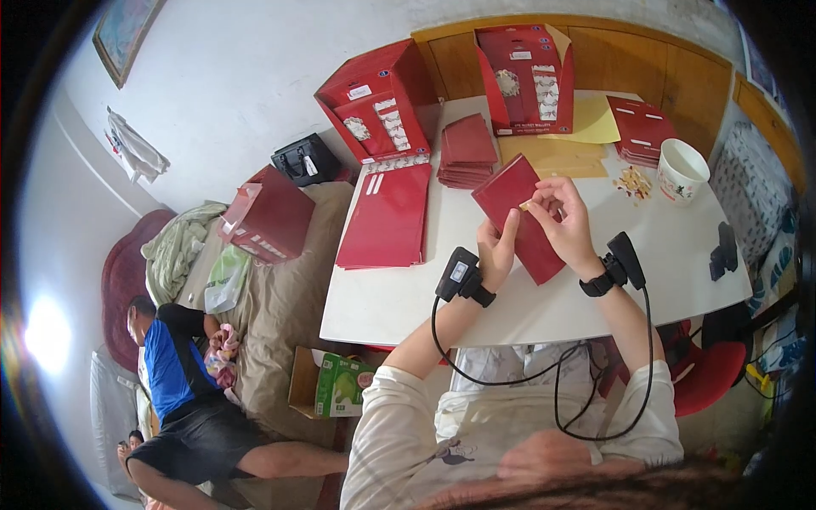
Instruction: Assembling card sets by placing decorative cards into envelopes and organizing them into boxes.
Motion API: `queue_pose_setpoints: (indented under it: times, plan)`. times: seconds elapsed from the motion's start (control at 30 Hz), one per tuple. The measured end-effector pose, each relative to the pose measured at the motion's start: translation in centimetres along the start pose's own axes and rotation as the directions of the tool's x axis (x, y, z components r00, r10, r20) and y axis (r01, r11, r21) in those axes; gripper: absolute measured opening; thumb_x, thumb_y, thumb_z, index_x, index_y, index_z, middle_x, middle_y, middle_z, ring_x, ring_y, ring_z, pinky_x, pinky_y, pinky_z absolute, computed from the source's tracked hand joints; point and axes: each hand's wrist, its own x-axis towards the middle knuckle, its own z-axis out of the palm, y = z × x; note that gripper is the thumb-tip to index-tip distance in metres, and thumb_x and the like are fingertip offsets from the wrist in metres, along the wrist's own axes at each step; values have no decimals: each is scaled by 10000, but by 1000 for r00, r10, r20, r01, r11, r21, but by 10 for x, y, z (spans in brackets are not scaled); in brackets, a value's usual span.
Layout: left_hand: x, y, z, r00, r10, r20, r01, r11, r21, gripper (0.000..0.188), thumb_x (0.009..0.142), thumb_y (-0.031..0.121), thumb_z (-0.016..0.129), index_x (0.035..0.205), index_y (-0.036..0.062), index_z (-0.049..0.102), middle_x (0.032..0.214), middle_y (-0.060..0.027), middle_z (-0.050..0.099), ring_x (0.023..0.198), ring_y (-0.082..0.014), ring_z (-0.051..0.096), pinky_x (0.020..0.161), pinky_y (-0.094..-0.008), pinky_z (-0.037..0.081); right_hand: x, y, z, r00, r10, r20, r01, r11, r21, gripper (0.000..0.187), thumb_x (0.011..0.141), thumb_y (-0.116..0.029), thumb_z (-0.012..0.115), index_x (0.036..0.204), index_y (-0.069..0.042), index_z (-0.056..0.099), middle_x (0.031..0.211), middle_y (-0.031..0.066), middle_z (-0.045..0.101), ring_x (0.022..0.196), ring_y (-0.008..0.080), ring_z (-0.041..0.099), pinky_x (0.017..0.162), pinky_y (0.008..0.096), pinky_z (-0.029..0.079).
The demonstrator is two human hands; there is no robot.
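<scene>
Tilted above the white table [374, 306], a red card wallet [503, 189] rests in my left hand [495, 253], which grips its near left edge with the thumb on top. My right hand [563, 223] is over the wallet, thumb and forefinger pinched on a tiny yellowish piece [524, 206] at its surface. What exactly the piece is cannot be made out. To the right lies a loose heap of small pale and coloured pieces [633, 184], beside a white cup [682, 170]. Yellow sheets [574, 160] lie beyond my hands.
Large red folders [387, 217], a smaller red stack [467, 151] and more red folders [636, 132] lie around. Two red display boxes [382, 110] [524, 81] stand behind. A black object [723, 252] sits at the right edge. Cables hang from my wrists. Another person [183, 374] is on the bed at left.
</scene>
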Motion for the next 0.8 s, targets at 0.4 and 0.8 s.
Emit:
queue_pose_setpoints:
  times: [0.4, 0.8]
  plan:
    - [-3, 4, 4, 998, 62, 1, -62, 998, 12, 254, 896, 197, 492, 1015, -24, 529, 967, -71, 593, 837, -88, 537, 732, -234, 428, -2, 0, 3, 1000, 17, -25, -16, 1000, 10, 207, 774, -51, 614, 939, -42, 488, 723, -7, 565, 640, 51, 489, 579, 188, 368]
    - [-5, 2, 7, 971, 240, -14, -237, 966, 99, 211, 877, 143, 518, 990, -34, 543, 909, -59, 602, 796, -84, 537, 695, -226, 427, -7, -2, 12, 987, -135, -87, 124, 984, -128, 191, 775, -1, 591, 922, -33, 474, 741, 27, 521, 640, 89, 475, 570, 208, 404]
